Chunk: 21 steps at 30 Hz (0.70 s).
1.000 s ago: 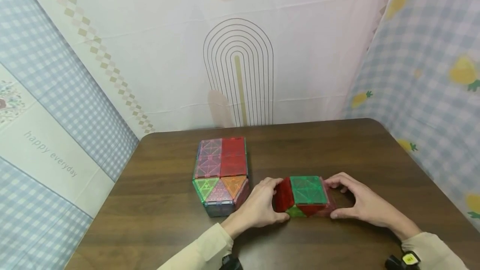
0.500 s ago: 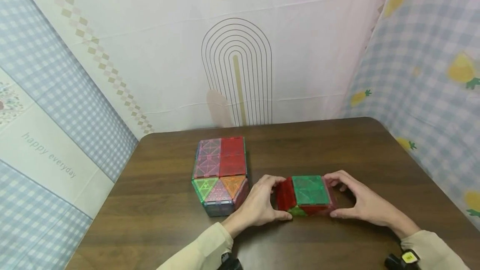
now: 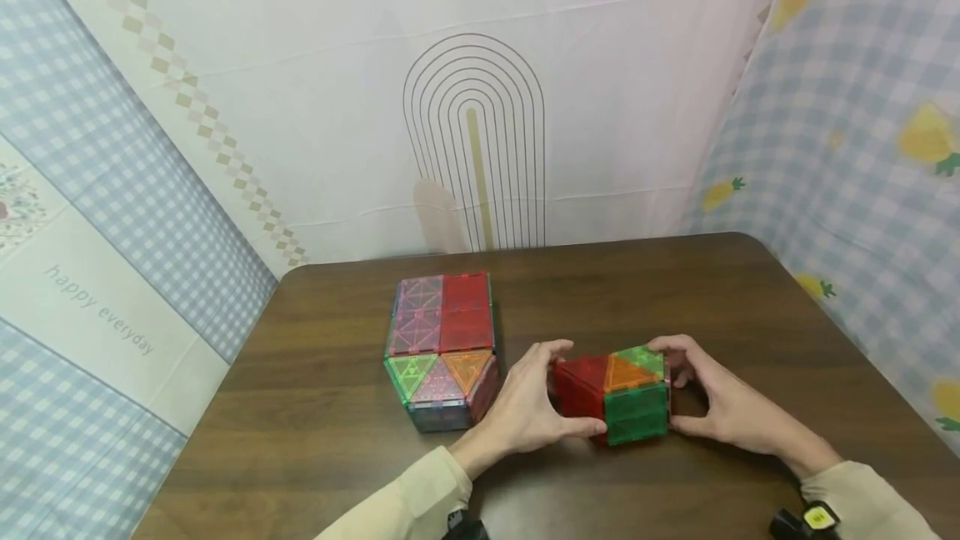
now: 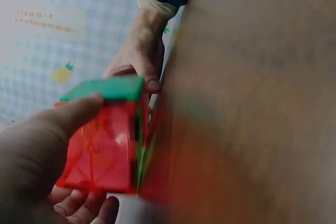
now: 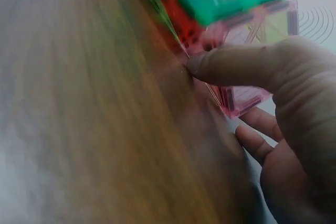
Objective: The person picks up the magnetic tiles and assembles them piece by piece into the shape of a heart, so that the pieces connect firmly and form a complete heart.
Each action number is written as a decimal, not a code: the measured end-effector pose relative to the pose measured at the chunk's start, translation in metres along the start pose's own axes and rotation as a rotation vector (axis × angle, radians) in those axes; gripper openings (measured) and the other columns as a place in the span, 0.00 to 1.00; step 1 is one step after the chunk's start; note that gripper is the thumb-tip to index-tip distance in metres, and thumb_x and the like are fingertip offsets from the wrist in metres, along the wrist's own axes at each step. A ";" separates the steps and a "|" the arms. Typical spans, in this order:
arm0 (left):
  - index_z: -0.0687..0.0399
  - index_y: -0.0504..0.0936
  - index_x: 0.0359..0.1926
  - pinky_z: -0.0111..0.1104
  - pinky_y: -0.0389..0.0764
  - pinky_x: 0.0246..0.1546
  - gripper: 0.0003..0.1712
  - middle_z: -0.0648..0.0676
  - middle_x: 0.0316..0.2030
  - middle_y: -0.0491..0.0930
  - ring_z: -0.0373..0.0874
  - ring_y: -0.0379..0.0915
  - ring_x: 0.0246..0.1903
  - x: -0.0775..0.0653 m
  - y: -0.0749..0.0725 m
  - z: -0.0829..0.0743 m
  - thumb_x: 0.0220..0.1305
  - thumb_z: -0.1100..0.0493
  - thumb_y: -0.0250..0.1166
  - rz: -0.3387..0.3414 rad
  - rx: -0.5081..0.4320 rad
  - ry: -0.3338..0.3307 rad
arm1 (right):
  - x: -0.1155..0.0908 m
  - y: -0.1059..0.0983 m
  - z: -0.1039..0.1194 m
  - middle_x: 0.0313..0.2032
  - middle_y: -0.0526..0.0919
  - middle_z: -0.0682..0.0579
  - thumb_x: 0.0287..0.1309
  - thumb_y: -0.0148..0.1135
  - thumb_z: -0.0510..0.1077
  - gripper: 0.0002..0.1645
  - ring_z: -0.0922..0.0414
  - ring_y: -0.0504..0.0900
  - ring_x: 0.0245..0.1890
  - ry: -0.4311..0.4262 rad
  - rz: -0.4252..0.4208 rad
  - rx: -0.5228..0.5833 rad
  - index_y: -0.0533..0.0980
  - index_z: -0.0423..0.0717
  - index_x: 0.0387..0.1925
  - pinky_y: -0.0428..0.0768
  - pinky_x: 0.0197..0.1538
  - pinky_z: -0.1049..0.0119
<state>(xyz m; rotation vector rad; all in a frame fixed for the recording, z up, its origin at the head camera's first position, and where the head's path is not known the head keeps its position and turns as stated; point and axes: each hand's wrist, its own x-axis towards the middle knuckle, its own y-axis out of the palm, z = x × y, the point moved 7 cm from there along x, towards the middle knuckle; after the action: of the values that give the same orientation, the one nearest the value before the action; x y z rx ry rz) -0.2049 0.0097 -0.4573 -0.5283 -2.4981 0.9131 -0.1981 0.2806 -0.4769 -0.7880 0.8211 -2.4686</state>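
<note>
A half-hexagon block of translucent magnetic tiles (image 3: 592,377) is between both hands, right of the table's middle. Red, orange and green triangles form its top, and a green side faces me. My left hand (image 3: 525,407) grips its red left end, thumb on the near side, as the left wrist view also shows around the red tiles (image 4: 107,148). At the other end, my right hand (image 3: 716,394) holds the pink side, its thumb low at the near edge. In the right wrist view the pink tile (image 5: 262,30) lies beside that thumb. The block's underside is hidden.
A larger magnetic-tile structure (image 3: 442,340), with pink and red squares and several triangles on top, stands just left of my left hand. The brown wooden table (image 3: 337,457) meets a printed cloth (image 3: 615,107) at its back.
The tile block has been tipped toward me: its green face, earlier on top, now faces front, and the triangle side points up. Both hands keep hold; the larger structure stays put.
</note>
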 end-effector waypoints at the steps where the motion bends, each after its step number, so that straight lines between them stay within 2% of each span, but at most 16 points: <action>1: 0.48 0.72 0.78 0.34 0.84 0.59 0.58 0.51 0.63 0.81 0.38 0.78 0.59 0.000 0.000 -0.001 0.52 0.37 0.89 -0.005 0.022 0.007 | 0.000 0.001 0.001 0.61 0.75 0.57 0.52 0.91 0.39 0.66 0.62 0.78 0.51 0.002 0.009 -0.011 0.58 0.50 0.83 0.82 0.51 0.67; 5: 0.47 0.75 0.73 0.30 0.83 0.55 0.53 0.47 0.56 0.80 0.36 0.78 0.55 0.000 0.001 -0.005 0.52 0.39 0.90 -0.013 0.060 0.053 | -0.001 0.005 0.000 0.66 0.72 0.53 0.51 0.92 0.45 0.74 0.61 0.78 0.53 0.039 0.019 0.014 0.51 0.52 0.88 0.81 0.53 0.68; 8: 0.46 0.74 0.73 0.31 0.83 0.58 0.52 0.49 0.60 0.80 0.36 0.78 0.57 0.000 -0.004 -0.011 0.54 0.39 0.89 -0.007 0.045 0.080 | -0.001 0.007 -0.002 0.65 0.73 0.50 0.52 0.91 0.43 0.74 0.61 0.78 0.55 0.070 -0.002 0.037 0.50 0.52 0.88 0.80 0.54 0.69; 11: 0.46 0.72 0.77 0.35 0.83 0.64 0.52 0.49 0.66 0.79 0.39 0.79 0.62 0.002 -0.020 -0.022 0.57 0.39 0.87 -0.012 0.013 0.103 | -0.001 0.008 -0.005 0.62 0.75 0.49 0.56 0.89 0.41 0.69 0.61 0.78 0.54 0.110 -0.021 0.069 0.52 0.52 0.87 0.80 0.53 0.70; 14: 0.45 0.74 0.77 0.40 0.82 0.67 0.50 0.47 0.68 0.79 0.41 0.78 0.65 0.007 -0.053 -0.035 0.59 0.41 0.86 -0.041 0.000 0.139 | -0.001 0.009 -0.007 0.58 0.76 0.47 0.60 0.86 0.40 0.62 0.59 0.79 0.51 0.130 -0.029 0.121 0.55 0.50 0.84 0.81 0.51 0.69; 17: 0.44 0.79 0.74 0.46 0.80 0.69 0.43 0.44 0.68 0.79 0.41 0.76 0.68 0.011 -0.097 -0.037 0.61 0.44 0.84 -0.077 0.017 0.180 | 0.000 0.008 -0.008 0.57 0.77 0.45 0.62 0.84 0.39 0.59 0.58 0.80 0.49 0.128 -0.030 0.158 0.56 0.49 0.83 0.81 0.50 0.68; 19: 0.44 0.81 0.72 0.48 0.79 0.71 0.38 0.43 0.68 0.79 0.42 0.75 0.70 0.014 -0.125 -0.028 0.63 0.44 0.83 -0.089 0.049 0.195 | -0.001 0.008 -0.009 0.59 0.76 0.44 0.61 0.84 0.37 0.59 0.59 0.80 0.51 0.127 -0.038 0.179 0.56 0.47 0.83 0.81 0.51 0.68; 21: 0.44 0.82 0.71 0.51 0.77 0.72 0.37 0.43 0.69 0.80 0.42 0.75 0.71 0.016 -0.151 -0.010 0.64 0.45 0.83 -0.092 0.075 0.183 | -0.001 0.006 -0.010 0.63 0.75 0.44 0.61 0.84 0.36 0.60 0.60 0.80 0.54 0.133 -0.050 0.195 0.56 0.45 0.84 0.82 0.52 0.70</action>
<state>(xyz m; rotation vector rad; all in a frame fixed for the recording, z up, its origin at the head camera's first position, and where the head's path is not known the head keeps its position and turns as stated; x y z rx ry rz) -0.2440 -0.0847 -0.3446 -0.4470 -2.2951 0.8779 -0.2022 0.2807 -0.4881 -0.5870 0.5998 -2.6194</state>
